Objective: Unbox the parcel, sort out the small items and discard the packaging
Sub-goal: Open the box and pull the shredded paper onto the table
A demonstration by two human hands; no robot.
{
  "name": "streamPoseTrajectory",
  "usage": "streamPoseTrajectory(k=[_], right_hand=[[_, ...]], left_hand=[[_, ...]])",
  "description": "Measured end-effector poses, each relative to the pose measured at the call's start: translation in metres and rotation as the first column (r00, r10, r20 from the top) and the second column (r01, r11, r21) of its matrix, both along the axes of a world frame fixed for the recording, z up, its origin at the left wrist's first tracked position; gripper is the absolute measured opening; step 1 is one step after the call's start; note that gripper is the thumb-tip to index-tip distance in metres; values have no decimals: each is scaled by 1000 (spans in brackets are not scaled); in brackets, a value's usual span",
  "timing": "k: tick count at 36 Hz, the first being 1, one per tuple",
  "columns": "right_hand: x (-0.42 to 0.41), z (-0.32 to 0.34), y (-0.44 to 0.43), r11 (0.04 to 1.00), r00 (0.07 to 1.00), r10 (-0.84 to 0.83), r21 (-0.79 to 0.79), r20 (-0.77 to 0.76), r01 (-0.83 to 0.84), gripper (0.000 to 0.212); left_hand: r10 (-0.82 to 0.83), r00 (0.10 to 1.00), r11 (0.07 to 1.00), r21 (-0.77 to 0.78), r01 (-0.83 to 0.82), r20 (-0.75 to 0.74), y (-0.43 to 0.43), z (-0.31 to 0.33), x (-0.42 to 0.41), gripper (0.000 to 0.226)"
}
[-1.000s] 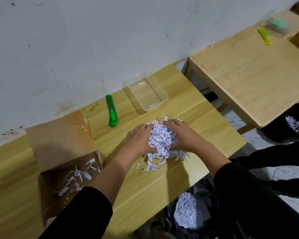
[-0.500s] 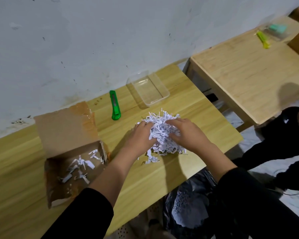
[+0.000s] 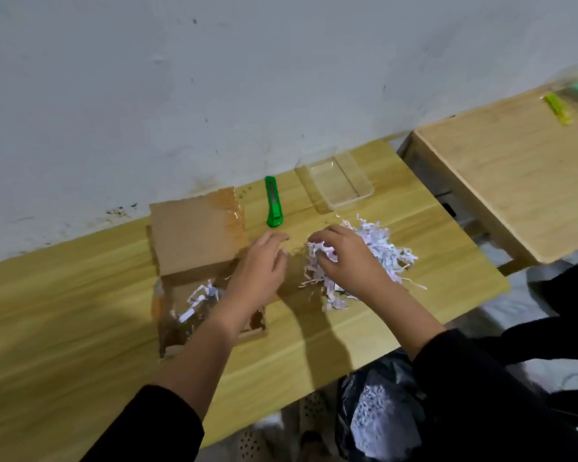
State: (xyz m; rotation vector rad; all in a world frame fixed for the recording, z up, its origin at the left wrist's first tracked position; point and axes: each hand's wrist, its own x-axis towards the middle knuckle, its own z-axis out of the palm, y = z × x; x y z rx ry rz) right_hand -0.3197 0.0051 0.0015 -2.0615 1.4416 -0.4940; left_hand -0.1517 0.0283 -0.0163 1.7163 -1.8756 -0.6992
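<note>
An open brown cardboard box (image 3: 194,235) lies on the wooden table (image 3: 64,311), its lid flap raised, with a few strips of shredded white paper (image 3: 197,296) inside. A larger heap of shredded paper (image 3: 381,251) lies on the table to the right. My right hand (image 3: 344,258) rests on the heap's left side, fingers curled into the strips. My left hand (image 3: 261,271) hovers over the box's right edge, apart from the heap, fingers loosely spread and holding nothing.
A green utility knife (image 3: 273,205) and a clear plastic tray (image 3: 339,181) lie near the wall. A black bag (image 3: 374,421) holding shredded paper sits below the table edge. A second wooden table (image 3: 514,181) stands to the right with a yellow-green cutter (image 3: 557,108).
My left hand has let go of the paper heap and moved left toward the box. My right hand stays on the heap. The camera view has shifted left.
</note>
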Motion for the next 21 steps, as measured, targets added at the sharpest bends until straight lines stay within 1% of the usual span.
streamPoseTrajectory(k=[2,4,5,7,8,10,11,12,13,14,16,17,18,19,21], right_hand=[[27,0,9,997,998,34,64,53,-37,31],[57,-1,21,988,993,84,121,88,-94,32],[71,-3,28,981,989,105,149,108,-120,32],[97,-8,39,964,982,108,227,158,-142,34],[109,-11,43,955,981,99,263,166,-141,34],[128,-19,49,940,987,87,316,131,-125,39],[136,-22,51,932,991,94,343,96,-121,43],[143,-27,53,919,993,105,377,51,-117,48],[149,-32,54,905,993,114,412,-1,-104,52],[153,-36,55,891,992,114,447,-62,-74,54],[162,-40,57,871,976,104,492,-193,4,55],[166,-41,57,862,961,101,504,-256,43,55],[171,-42,58,853,940,105,515,-323,82,54],[174,-43,58,847,916,113,519,-384,113,53],[179,-48,57,833,886,115,530,-449,161,50]], left_hand=[[126,991,990,-60,-129,-44,12,7,29,33],[297,949,944,-120,-308,-103,24,8,59,31],[391,909,899,-150,-411,-142,29,7,75,31],[549,798,782,-184,-595,-249,38,0,105,29],[610,731,722,-167,-672,-306,43,-6,120,28],[691,607,649,-33,-760,-393,50,-23,145,31],[708,566,645,61,-761,-423,52,-31,153,35],[714,543,658,156,-737,-442,54,-39,159,39],[711,541,680,244,-691,-449,56,-43,162,44],[698,560,707,304,-639,-447,58,-49,162,48],[648,646,761,351,-545,-403,60,-58,161,51],[633,676,772,372,-516,-377,61,-59,158,50],[628,686,773,394,-497,-367,63,-60,156,49],[635,677,766,418,-489,-372,64,-59,152,49],[669,620,740,445,-504,-410,66,-60,147,49]])
